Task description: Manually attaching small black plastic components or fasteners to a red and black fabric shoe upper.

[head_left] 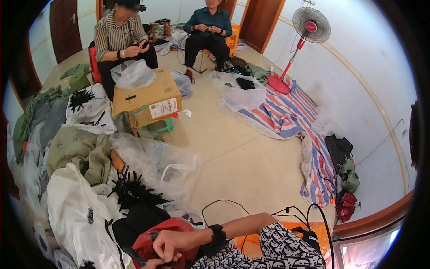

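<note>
My right hand (pixel 172 244), with a black band on its wrist, is closed in a pinch at the bottom of the view, over a red plastic bag (pixel 190 242). Just below it, my left hand (pixel 154 263) shows only in part at the lower edge, its fingers drawn together close to the right fingertips. Something small and dark sits between the two hands, too hidden to name. Beyond the bag lies a heap of short black strips (pixel 134 193), beside a dark rounded cloth item (pixel 143 219).
White sacks (pixel 71 210) and clear plastic are heaped at the left. A cardboard box (pixel 148 98) stands ahead, with a seated person (pixel 121 40) behind it and another seated person (pixel 208 33) farther back. A red fan (pixel 280 83) rises from a striped sheet (pixel 286 112) at the right.
</note>
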Demonstrator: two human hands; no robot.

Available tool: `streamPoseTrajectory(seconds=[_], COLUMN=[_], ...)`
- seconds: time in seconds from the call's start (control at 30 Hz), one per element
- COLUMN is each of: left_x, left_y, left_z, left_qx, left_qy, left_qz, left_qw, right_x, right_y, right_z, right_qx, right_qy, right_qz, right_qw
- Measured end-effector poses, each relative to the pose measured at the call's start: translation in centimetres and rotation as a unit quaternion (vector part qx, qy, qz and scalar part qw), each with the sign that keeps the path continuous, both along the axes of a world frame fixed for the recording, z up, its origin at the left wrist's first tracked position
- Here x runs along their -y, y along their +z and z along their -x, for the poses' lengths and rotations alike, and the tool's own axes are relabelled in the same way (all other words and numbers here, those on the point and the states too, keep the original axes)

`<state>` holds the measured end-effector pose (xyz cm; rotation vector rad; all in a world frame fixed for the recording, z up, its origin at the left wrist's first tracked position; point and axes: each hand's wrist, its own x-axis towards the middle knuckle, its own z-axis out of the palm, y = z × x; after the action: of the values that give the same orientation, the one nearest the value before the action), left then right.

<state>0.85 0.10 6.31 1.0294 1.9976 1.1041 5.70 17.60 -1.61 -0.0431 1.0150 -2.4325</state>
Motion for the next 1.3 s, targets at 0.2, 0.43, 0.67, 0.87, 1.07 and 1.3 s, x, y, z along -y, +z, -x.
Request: streamPoseTrajectory(seconds=[0.2, 0.43, 0.67, 0.87, 1.07, 1.3], left_x=[-0.3, -0.1, 0.5, -1.3, -1.5, -1.9], left_y=[-0.8, -1.0, -1.5, 1.9, 1.5, -1.3], left_z=[-0.3, -0.9, -1.2, -0.2, 0.3, 0.2], left_qx=[-0.093, 0.128, 0.158, 0.080, -0.087, -0.369], left_qy=[-0.037, 0.068, 0.085, 0.046, 0.061, 0.057], left_qz=[-0.056, -0.039, -0.057, -0.022, -0.107, -0.228], left_qw=[0.993, 0.989, 0.982, 0.996, 0.989, 0.899], right_x=[0.1, 0.9, 0.7, -0.5, -1.2, 0.6], right_y=[1.1, 2.1, 2.5, 5.4, 7.0, 5.8], right_z=[-0.6, -0.9, -0.9, -0.6, -1.1, -0.1], right_qx=[-0.034, -0.034, -0.138, -0.289, -0.347, -0.165], right_qy=[-0.047, -0.165, -0.241, -0.302, -0.354, -0.302], right_qz=[-0.055, -0.013, -0.061, -0.267, -0.335, -0.186], right_qw=[0.997, 0.986, 0.959, 0.868, 0.801, 0.920])
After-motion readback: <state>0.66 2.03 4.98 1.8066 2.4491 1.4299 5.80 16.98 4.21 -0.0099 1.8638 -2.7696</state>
